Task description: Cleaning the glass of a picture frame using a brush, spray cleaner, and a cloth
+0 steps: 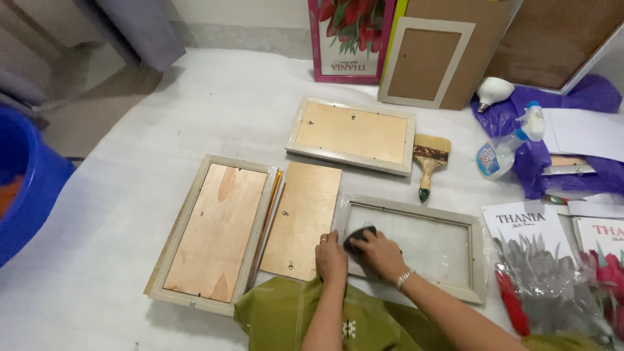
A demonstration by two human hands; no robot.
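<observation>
Person's sitting on the floor working on the empty picture frame (478, 260), the one with the glass showing and its long side running left to right in front of them. Right hand (383, 255) is curled around a dark cloth pad (359, 238), pressing it onto the glass at the frame's near-left corner. Left hand (331, 258) sits just left of that, fingers bent on the frame's left edge, holding nothing that I can see. A loose plywood backing board (302, 218) lies right beside the frame's left edge, and a paintbrush (429, 159) lies beyond its far side.
</observation>
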